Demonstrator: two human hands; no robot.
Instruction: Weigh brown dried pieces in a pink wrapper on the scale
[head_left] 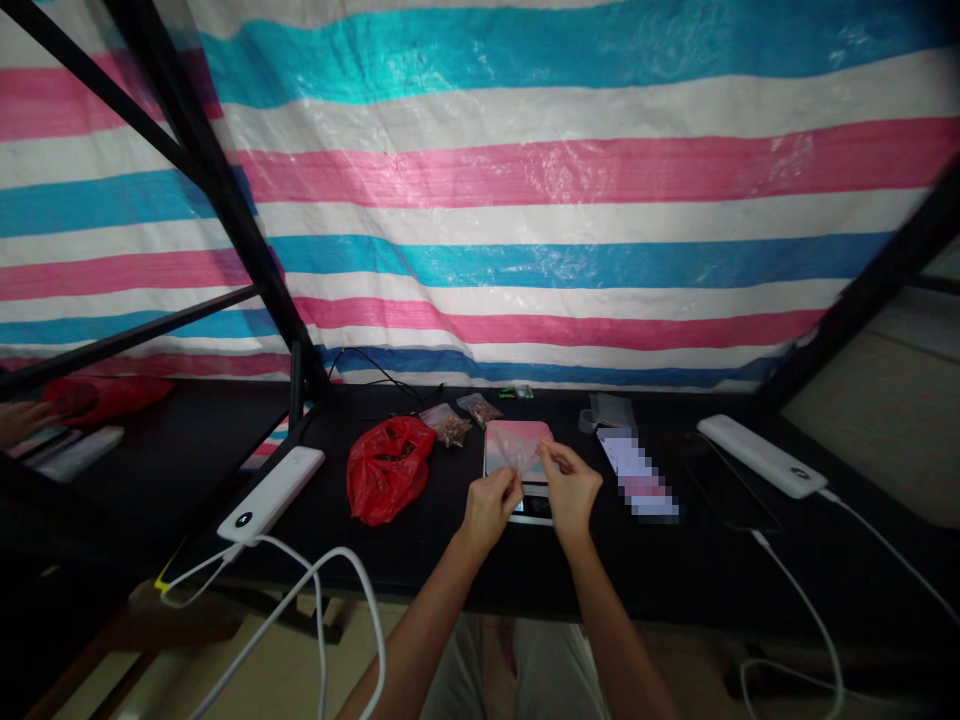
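Note:
My left hand (491, 505) and my right hand (571, 488) meet over a small kitchen scale (519, 448) on the black table (420, 560). Between their fingertips they pinch a small clear plastic bag (523, 455), held just above the scale's shiny plate. The bag is thin and hard to make out, and I cannot tell what is inside it. A crumpled red plastic bag (388, 468) lies just left of the scale. Two small clear bags with brown contents (459, 419) rest behind it.
White power banks lie at left (271, 494) and right (761, 456), with white cables trailing off the front edge. A dark phone (720, 480) and a blurred card (637, 474) sit right of the scale. Another person's hand (21, 418) shows far left. A striped tarp hangs behind.

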